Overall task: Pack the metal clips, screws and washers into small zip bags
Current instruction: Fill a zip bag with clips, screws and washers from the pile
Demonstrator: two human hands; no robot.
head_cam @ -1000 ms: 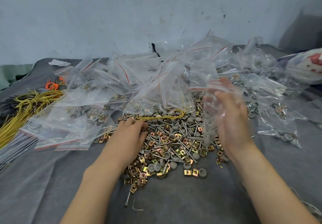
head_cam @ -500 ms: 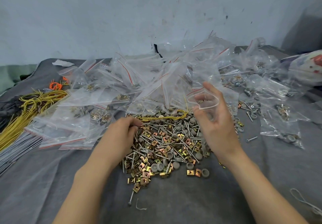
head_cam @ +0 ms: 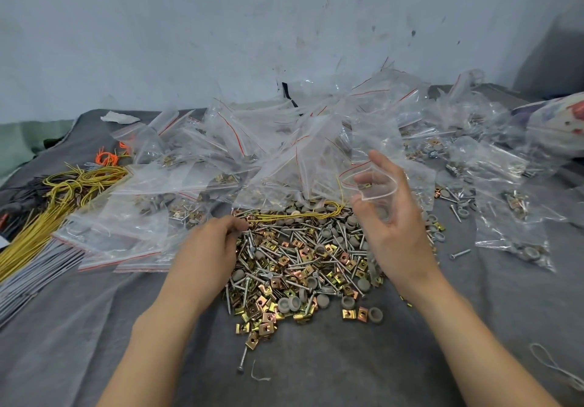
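Observation:
A heap of brass-coloured metal clips (head_cam: pixel 286 283), long screws (head_cam: pixel 294 236) and grey round washers (head_cam: pixel 289 304) lies on the grey cloth in front of me. My right hand (head_cam: pixel 393 226) holds a small clear zip bag (head_cam: pixel 369 185) over the heap's right side, its red-lined mouth spread wide. My left hand (head_cam: pixel 210 248) rests palm down on the heap's left edge, fingertips pinched on screws at the far side. What exactly it grips is hidden under the fingers.
Many filled zip bags (head_cam: pixel 252 153) pile up behind the heap and to the right (head_cam: pixel 505 217). Yellow wire bundles (head_cam: pixel 63 191) and grey rods (head_cam: pixel 28 277) lie at the left. A loose screw (head_cam: pixel 242 360) sits near me on the grey cloth (head_cam: pixel 347 368).
My right hand lowered the bag and spread its mouth. My left hand shifted a little up the heap's left edge and pinched at the screws.

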